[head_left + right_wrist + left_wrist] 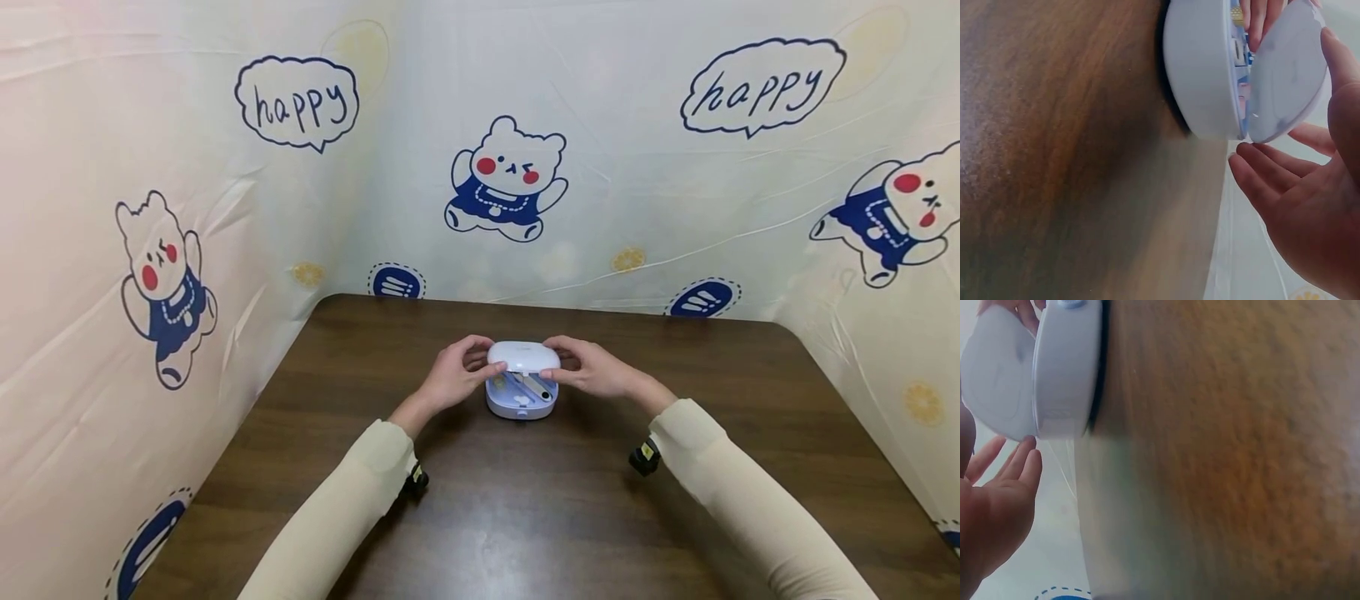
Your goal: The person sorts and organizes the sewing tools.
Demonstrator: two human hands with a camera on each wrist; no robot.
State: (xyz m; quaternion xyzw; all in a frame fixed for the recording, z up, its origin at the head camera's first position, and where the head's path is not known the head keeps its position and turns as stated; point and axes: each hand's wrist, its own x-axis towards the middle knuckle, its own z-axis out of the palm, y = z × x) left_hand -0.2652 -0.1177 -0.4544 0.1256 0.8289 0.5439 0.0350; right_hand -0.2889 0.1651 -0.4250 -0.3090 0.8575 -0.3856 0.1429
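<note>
On the dark wooden table sits a small rounded case (522, 411), white to pale lavender, with a latch at its front. Its hinged white lid (523, 356) stands partly raised. Inside lie a white stick-shaped tool with a dark round spot (537, 387) and some small pieces, partly hidden by the lid. My left hand (458, 372) holds the lid's left side, thumb at the front edge and fingers behind. From the other side my right hand (595, 367) grips the lid the same way. In the right wrist view, the right fingertips (1244, 150) are right at the hinge side.
The brown table (480, 500) reaches back to a pale cloth curtain (630, 192) printed with bears and "happy" bubbles, which also hangs at both sides. A dark wrist device shows under each sleeve, such as the right sleeve (742, 483).
</note>
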